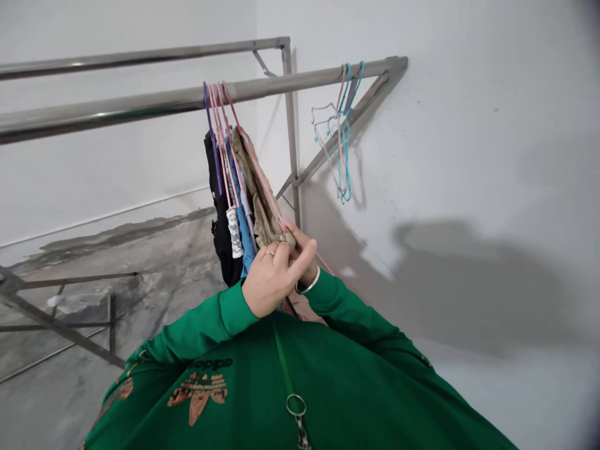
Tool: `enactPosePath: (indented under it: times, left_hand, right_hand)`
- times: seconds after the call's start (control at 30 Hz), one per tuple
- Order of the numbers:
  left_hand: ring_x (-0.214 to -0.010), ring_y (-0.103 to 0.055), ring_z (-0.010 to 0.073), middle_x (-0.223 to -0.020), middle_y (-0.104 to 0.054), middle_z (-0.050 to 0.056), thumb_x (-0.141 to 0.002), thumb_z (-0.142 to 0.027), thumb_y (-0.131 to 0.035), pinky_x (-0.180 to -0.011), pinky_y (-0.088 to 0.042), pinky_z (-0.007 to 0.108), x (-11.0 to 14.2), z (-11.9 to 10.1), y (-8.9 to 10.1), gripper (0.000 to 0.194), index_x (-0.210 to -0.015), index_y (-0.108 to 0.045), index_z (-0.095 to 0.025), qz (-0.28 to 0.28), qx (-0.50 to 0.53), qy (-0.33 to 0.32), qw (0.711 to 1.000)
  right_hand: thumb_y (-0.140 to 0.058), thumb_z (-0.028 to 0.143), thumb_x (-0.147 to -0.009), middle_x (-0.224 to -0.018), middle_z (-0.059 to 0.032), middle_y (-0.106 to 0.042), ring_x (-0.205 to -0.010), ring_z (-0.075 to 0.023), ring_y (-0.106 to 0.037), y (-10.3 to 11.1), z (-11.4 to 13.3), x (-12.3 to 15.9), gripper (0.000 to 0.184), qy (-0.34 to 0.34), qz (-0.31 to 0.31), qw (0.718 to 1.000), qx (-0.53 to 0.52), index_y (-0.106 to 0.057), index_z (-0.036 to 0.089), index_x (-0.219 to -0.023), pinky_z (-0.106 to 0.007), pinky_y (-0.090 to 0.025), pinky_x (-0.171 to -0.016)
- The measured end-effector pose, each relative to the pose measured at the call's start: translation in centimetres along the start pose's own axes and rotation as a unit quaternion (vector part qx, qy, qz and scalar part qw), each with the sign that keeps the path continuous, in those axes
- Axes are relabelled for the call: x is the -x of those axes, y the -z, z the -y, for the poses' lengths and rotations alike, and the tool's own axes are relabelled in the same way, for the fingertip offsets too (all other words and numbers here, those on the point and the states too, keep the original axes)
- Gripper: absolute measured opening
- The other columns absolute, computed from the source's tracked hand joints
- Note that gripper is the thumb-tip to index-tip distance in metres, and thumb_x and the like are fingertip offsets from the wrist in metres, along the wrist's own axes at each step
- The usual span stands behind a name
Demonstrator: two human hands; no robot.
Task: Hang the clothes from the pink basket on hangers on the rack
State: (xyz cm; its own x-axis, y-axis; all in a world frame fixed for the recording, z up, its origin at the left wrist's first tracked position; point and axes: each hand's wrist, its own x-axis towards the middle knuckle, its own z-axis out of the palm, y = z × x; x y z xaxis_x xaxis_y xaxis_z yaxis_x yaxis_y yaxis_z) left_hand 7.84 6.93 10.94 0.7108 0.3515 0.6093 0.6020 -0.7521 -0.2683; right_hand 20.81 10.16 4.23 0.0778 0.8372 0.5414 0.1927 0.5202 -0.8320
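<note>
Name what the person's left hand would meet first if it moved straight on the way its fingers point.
The left hand would probably meet the right hand first, though depth is hard to judge from this view.

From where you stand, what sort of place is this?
Probably a laundry drying area: a steel drying rack against bare white walls, clothes on coated wire hangers hung from its rail, and a patchy concrete floor.

A steel drying rack point(112, 111) is backed by white walls point(469, 112), with patchy concrete floor point(140, 294) seen below it
</note>
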Motion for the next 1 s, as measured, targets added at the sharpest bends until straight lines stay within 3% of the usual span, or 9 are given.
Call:
enactPosePath:
  times: [0.1,0.2,0.3,0.4,0.5,0.6,0.73,0.87,1.0]
  left_hand:
    - [-0.085,-0.058,0.0239,-0.091,-0.057,0.011,-0.090,-0.010,-0.033,-0.071,-0.049,0.038,0.6,0.2,-0.2,0.045,-0.134,-0.041,-0.016,0.007,0.047,0.005,0.999]
    - [-0.088,-0.060,0.0218,-0.093,-0.059,0.010,-0.091,-0.011,-0.035,-0.075,-0.051,0.036,1.0,1.0,0.0,0.031,-0.119,-0.048,-0.016,-0.002,0.150,0.048,0.987]
    - [-0.085,-0.061,0.0160,-0.096,-0.060,0.008,-0.092,-0.019,-0.043,-0.072,-0.052,0.029,0.6,2.4,0.2,0.016,-0.108,-0.048,-0.017,-0.052,0.289,0.170,0.941]
    - [-0.070,-0.059,0.0111,-0.093,-0.060,0.004,-0.089,-0.030,-0.054,-0.060,-0.048,0.023,-0.8,3.7,0.1,0.023,-0.108,-0.047,-0.018,-0.080,0.387,0.236,0.888]
    - [-0.066,-0.054,0.0106,-0.078,-0.058,0.001,-0.088,-0.032,-0.057,-0.061,-0.045,0.024,-2.1,4.1,0.0,0.014,-0.089,-0.054,-0.018,-0.088,0.405,0.215,0.884]
    - [-0.073,-0.055,0.0128,-0.077,-0.059,0.002,-0.090,-0.029,-0.052,-0.069,-0.046,0.027,-2.7,3.8,0.3,0.020,-0.074,-0.053,-0.018,-0.126,0.398,0.188,0.889]
    - [-0.079,-0.058,0.0133,-0.083,-0.062,0.003,-0.093,-0.030,-0.048,-0.074,-0.047,0.028,-2.9,3.5,0.9,0.020,-0.078,-0.055,-0.018,-0.174,0.407,0.190,0.876]
    - [-0.079,-0.059,0.0130,-0.081,-0.062,0.003,-0.093,-0.030,-0.051,-0.073,-0.048,0.027,-3.3,3.9,0.7,0.020,-0.077,-0.056,-0.018,-0.157,0.405,0.168,0.885]
    - [-0.082,-0.061,0.0137,-0.084,-0.063,0.003,-0.091,-0.031,-0.054,-0.076,-0.049,0.028,-3.6,3.7,0.5,0.019,-0.077,-0.060,-0.019,-0.190,0.396,0.176,0.881]
  right_hand:
    - [-0.050,0.028,-0.088,-0.122,-0.0043,-0.063,-0.109,-0.0201,-0.061,0.1,0.7,0.4,0.038,0.011,-0.043,0.999,-0.009,-0.057,0.028,-0.125,-0.035,-0.051,-0.099]
    - [-0.050,0.022,-0.086,-0.100,-0.0038,-0.068,-0.092,-0.0174,-0.064,0.2,0.9,0.9,0.027,0.054,-0.059,0.997,-0.002,-0.064,0.023,-0.109,-0.034,-0.053,-0.087]
    - [-0.043,0.014,-0.084,-0.082,-0.0027,-0.065,-0.078,-0.0147,-0.062,0.1,1.0,1.2,0.026,0.098,-0.041,0.994,0.024,-0.067,0.021,-0.094,-0.030,-0.053,-0.073]
    - [-0.041,0.011,-0.084,-0.082,-0.0039,-0.065,-0.078,-0.0148,-0.062,0.3,1.4,1.1,0.030,0.134,-0.002,0.989,0.060,-0.067,0.021,-0.097,-0.029,-0.052,-0.071]
    - [-0.041,0.010,-0.084,-0.084,-0.0042,-0.065,-0.080,-0.0146,-0.062,1.3,2.3,0.6,0.032,0.182,0.018,0.980,0.081,-0.065,0.022,-0.101,-0.029,-0.052,-0.072]
    - [-0.045,0.009,-0.086,-0.081,-0.0024,-0.063,-0.074,-0.0130,-0.059,2.3,3.6,0.3,0.027,0.208,-0.018,0.976,0.065,-0.064,0.023,-0.099,-0.027,-0.049,-0.068]
    - [-0.045,0.013,-0.090,-0.080,-0.0019,-0.062,-0.072,-0.0126,-0.058,2.2,5.2,0.3,0.022,0.219,-0.065,0.971,0.067,-0.062,0.024,-0.098,-0.027,-0.048,-0.066]
    - [-0.044,0.013,-0.090,-0.081,-0.0023,-0.061,-0.072,-0.0127,-0.058,1.7,5.8,0.1,0.023,0.239,-0.053,0.965,0.091,-0.062,0.023,-0.099,-0.027,-0.048,-0.066]
    - [-0.047,0.018,-0.090,-0.082,-0.0024,-0.063,-0.076,-0.0149,-0.061,2.6,5.5,0.2,0.019,0.204,-0.113,0.970,0.074,-0.065,0.024,-0.095,-0.031,-0.050,-0.072]
